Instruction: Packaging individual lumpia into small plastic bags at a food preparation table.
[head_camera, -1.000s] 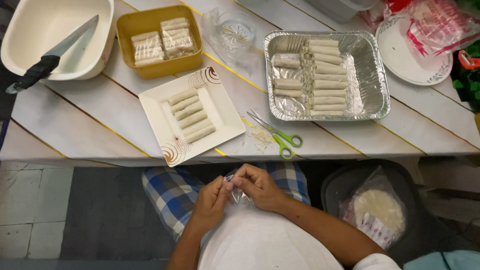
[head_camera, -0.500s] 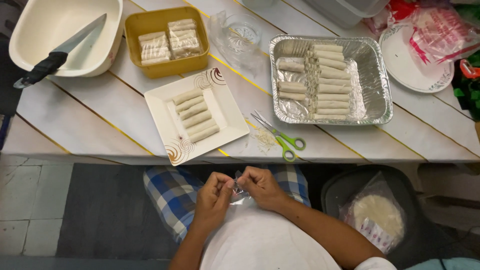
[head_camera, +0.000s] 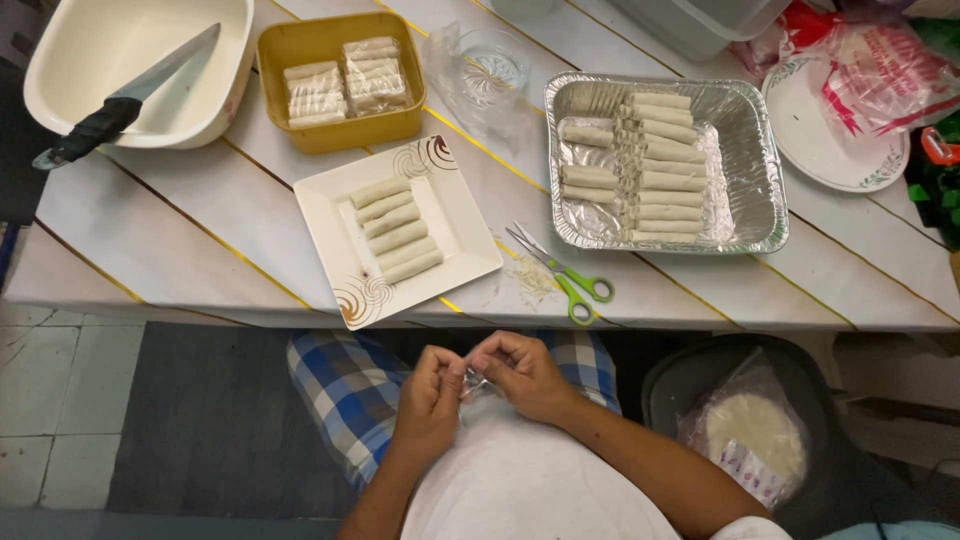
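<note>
Film: a small clear scrap of plastic film (head_camera: 472, 383) sits between your two hands, low over your lap and just short of the table edge; it is too small to say for certain what it is.
Left hand: your left hand (head_camera: 428, 398) is closed, fingertips pinching one side of the film.
Right hand: your right hand (head_camera: 522, 372) is closed likewise, thumb and forefinger nipping the other side; the two hands touch at the fingertips.
Plate: on the table just beyond your hands, a square white plate (head_camera: 340, 210) bears six bare rolls (head_camera: 396, 229) laid side by side.
Scissors: green-handled scissors (head_camera: 568, 278) lie right of the plate, beside a few pale shreds.
Yellow tub: behind the plate, a yellow tub (head_camera: 278, 42) holds two wrapped bundles of rolls.
Foil tray: to the right, a foil tray (head_camera: 760, 160) holds two columns of rolls, well filled.
Bowl: far left, a white bowl (head_camera: 70, 50) with a knife (head_camera: 130, 92) resting across it.
Wrappers: right of your knee, a bag of round wrappers (head_camera: 755, 435) on a dark seat.
Progress: judged from the layout, many rolls are made and two bundles are packed; the six on the plate remain unwrapped.
</note>
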